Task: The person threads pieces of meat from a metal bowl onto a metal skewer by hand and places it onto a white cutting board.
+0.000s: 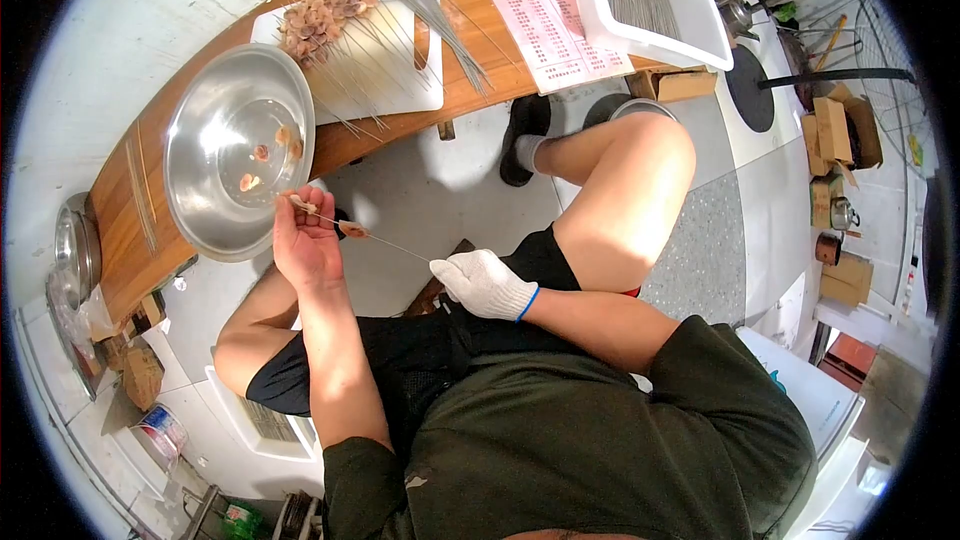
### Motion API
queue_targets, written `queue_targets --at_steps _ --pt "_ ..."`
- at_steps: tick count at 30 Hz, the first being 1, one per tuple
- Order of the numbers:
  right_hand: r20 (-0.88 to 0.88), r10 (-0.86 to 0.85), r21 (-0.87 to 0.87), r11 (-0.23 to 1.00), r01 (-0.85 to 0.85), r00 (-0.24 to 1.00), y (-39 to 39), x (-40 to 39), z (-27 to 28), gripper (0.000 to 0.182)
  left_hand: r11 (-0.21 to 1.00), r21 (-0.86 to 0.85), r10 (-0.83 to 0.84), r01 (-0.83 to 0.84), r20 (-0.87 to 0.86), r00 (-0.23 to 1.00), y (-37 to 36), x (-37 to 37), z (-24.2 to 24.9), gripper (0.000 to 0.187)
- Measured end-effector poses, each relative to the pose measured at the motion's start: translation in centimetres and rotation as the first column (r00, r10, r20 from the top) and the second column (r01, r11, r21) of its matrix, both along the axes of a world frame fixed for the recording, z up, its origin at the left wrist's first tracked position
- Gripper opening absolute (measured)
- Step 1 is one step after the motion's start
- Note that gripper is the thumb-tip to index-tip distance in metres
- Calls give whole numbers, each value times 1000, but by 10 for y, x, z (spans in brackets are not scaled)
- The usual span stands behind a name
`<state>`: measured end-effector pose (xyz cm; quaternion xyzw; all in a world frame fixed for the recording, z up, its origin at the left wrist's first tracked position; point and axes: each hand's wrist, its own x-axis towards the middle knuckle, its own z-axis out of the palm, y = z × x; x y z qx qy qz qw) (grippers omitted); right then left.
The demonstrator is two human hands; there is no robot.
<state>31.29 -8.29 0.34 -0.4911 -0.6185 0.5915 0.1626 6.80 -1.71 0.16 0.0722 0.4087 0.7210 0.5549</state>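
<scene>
Head camera view, looking down at a seated person's lap beside a curved wooden table (480,60). Left hand (305,240), bare, is hovering just below the table's edge, its fingertips (297,202) pinching a small piece of meat (303,205) at the tip of a thin metal skewer (385,242). A second meat piece (352,230) is sitting further along the skewer. Right hand (485,283), wearing a white glove, is closing around the skewer's other end, lower than the table, above the thighs. On the table, a steel bowl (215,130) is holding a few meat scraps, next to a white cutting board (395,80) with finished skewers.
</scene>
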Motion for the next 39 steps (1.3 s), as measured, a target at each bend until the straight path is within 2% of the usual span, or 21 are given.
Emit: queue_targets --at_steps 2,6,11,21,27,30,33,39 --pt "-2 11 43 999 -11 1000 0 1 -1 51 998 51 -39 39 -1 999 0 0 -2 22" --pt "-11 1 81 997 0 1000 0 1 -1 51 999 32 -36 36 5 999 -1 2 -3 21" --pt "-10 -29 44 999 29 1000 0 1 -2 51 998 -46 -30 29 -9 1000 -2 6 -1 25" --pt "14 -17 19 1000 17 1000 0 2 -2 50 999 -8 -39 39 -8 999 -4 13 -6 23" --pt "20 -14 118 993 12 1000 1 1 1 49 999 -29 -47 47 0 999 -4 19 -4 22" --pt "29 0 27 1000 -1 1000 3 3 0 46 998 -47 -28 28 0 1000 -5 21 -6 21" --pt "49 32 158 987 -39 998 2 3 -1 46 998 -54 -25 26 7 1000 -6 22 -12 22" --pt "45 -23 49 999 21 999 1 2 -2 53 998 -38 -48 48 7 999 -7 25 -14 22"
